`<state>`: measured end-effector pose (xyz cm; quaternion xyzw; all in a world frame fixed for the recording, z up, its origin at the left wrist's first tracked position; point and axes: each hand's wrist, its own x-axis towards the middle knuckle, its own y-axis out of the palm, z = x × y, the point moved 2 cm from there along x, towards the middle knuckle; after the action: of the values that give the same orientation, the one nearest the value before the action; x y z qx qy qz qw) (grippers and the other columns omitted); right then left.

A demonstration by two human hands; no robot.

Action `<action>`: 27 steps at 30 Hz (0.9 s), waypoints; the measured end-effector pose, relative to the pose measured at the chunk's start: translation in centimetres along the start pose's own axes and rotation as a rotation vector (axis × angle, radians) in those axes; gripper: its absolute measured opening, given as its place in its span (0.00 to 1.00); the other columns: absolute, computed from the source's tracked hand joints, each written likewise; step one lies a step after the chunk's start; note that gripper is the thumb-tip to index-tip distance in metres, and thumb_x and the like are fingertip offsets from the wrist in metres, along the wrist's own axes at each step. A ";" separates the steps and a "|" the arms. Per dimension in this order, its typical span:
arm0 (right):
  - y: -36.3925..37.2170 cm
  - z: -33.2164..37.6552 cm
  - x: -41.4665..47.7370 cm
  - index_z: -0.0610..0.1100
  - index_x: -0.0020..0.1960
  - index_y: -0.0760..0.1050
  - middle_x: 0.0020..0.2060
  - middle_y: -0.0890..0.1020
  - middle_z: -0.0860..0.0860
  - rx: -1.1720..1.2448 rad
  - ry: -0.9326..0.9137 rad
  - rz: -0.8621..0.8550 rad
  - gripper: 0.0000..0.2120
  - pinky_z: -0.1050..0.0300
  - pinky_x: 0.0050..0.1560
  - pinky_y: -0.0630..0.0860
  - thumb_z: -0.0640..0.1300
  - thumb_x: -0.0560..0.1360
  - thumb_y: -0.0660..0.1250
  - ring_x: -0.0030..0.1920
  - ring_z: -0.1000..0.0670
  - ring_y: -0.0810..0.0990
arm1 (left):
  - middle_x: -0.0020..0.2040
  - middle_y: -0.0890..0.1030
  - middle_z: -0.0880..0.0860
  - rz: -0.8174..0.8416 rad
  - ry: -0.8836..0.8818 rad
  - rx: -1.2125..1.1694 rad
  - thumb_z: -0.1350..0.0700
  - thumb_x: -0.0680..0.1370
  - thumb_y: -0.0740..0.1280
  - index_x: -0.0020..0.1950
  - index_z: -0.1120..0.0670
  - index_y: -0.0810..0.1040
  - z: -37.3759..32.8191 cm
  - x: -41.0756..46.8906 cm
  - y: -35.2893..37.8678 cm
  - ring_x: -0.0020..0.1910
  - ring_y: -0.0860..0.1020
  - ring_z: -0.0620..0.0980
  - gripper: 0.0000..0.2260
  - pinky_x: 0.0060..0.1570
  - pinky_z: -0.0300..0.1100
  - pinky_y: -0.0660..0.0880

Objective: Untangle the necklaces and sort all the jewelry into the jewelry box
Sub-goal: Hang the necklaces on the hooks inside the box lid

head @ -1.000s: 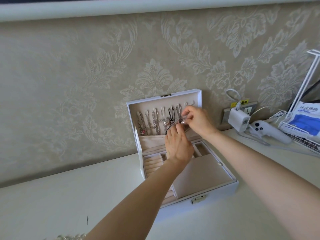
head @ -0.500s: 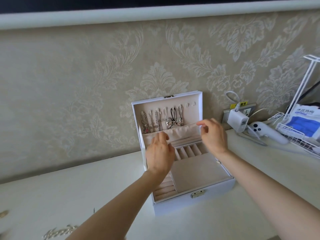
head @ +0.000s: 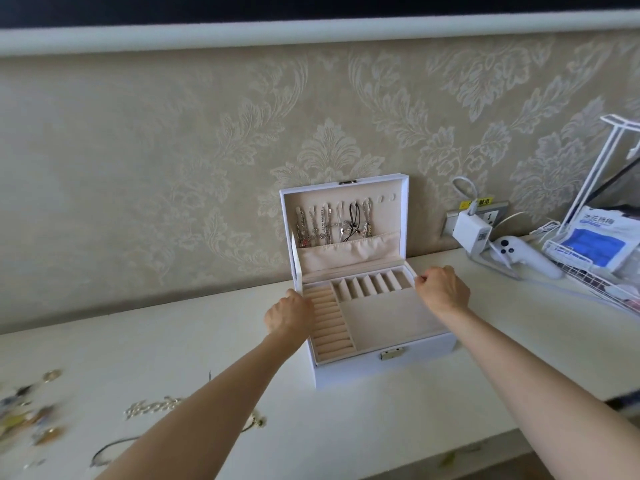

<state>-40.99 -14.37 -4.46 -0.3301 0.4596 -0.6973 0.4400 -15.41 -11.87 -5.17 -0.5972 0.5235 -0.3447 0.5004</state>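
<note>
A white jewelry box stands open against the wall, its lid upright. Several necklaces hang from hooks inside the lid, their ends tucked into a beige pocket. The beige tray shows ring rolls on the left and small slots at the back. My left hand rests curled on the box's left edge. My right hand is curled at the right edge. Whether either grips the tray is unclear. Loose jewelry lies blurred at the lower left, with a silver chain and a thin bangle nearby.
At the right, a white charger sits in a wall socket, beside a white game controller. A wire rack holds a blue and white packet. The table's front edge runs along the lower right.
Both hands left the necklaces in the lid and came down to the two sides of the box's tray. The view tilted down, bringing the loose jewelry on the table into sight.
</note>
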 end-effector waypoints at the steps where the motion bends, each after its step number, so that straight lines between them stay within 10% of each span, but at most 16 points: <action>1: 0.1 -0.1 0.0 0.39 0.52 0.78 0.54 0.78 0.40 -0.011 -0.023 0.016 0.15 0.52 0.48 0.74 0.47 0.79 0.57 0.52 0.39 0.78 | 0.61 0.76 0.58 0.007 0.011 0.004 0.54 0.82 0.50 0.60 0.60 0.68 0.0 0.1 0.0 0.60 0.75 0.58 0.14 0.54 0.45 0.69; 27: 4.6 11.4 -4.4 0.42 0.28 0.60 0.27 0.67 0.47 0.083 -0.206 0.102 0.22 0.57 0.31 0.61 0.43 0.79 0.59 0.35 0.43 0.70 | 0.59 0.78 0.58 -0.039 -0.076 0.101 0.54 0.82 0.51 0.61 0.57 0.71 13.1 4.0 -4.6 0.59 0.76 0.57 0.14 0.46 0.43 0.65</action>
<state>-28.03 -15.21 -4.87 -0.3578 0.3990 -0.6545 0.5333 -1.05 -12.86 -4.67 -0.5939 0.4741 -0.3575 0.5427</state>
